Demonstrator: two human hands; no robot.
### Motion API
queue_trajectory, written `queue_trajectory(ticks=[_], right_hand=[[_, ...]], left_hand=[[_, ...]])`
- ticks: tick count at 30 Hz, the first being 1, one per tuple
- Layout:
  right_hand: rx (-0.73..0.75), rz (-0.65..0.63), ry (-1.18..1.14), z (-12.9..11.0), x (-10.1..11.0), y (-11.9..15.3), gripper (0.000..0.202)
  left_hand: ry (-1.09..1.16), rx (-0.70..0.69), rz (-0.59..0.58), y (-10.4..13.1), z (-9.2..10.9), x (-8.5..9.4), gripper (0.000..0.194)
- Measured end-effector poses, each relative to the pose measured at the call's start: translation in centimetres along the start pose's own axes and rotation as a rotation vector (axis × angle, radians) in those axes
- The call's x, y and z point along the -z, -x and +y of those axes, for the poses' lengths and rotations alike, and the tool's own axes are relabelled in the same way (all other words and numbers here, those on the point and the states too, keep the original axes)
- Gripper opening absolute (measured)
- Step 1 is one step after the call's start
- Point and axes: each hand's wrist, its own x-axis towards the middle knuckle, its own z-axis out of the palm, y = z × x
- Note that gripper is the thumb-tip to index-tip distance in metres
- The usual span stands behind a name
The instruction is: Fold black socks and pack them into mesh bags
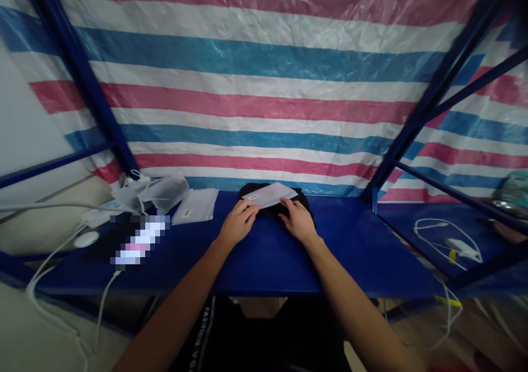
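My left hand [239, 222] and my right hand [298, 218] hold a flat, whitish plastic packet [270, 195] between them, tilted above the desk. A small printed label shows near its left end. My left fingers pinch the near left corner, and my right fingers close on the near right edge. Behind and beneath the packet lies a dark cloth-like bundle [306, 200], partly hidden by it. Left of my left hand, a stack of similar flat packets [202, 204] rests on the blue desk [264, 267].
A pixelated bright screen [140, 243] with a white cable lies at left. Near it are a crumpled clear plastic bag [165, 193], a power strip [101, 211] and a round white object [86, 239]. Blue metal posts flank a striped tarp [264, 105]. A charger [464, 248] lies at right.
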Motion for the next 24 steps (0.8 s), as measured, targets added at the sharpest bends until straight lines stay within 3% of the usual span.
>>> queue_trajectory(ticks=[5, 10, 17, 24], right_hand=[[-0.020, 0.086, -0.033, 0.9, -0.6, -0.2, 0.060], [-0.017, 0.084, -0.059, 1.8, -0.7, -0.1, 0.055], [0.016, 0.084, -0.028, 0.8, -0.9, -0.2, 0.055], [0.037, 0.076, -0.060, 0.1, -0.7, 0.0, 0.054]], left_hand=[[0.066, -0.041, -0.021, 0.0, -0.4, -0.2, 0.035], [0.086, -0.019, -0.003, 0.1, -0.3, -0.3, 0.035], [-0.098, -0.044, -0.057, -0.2, -0.2, -1.5, 0.031], [-0.090, 0.052, -0.085, 0.1, -0.9, -2.4, 0.033]])
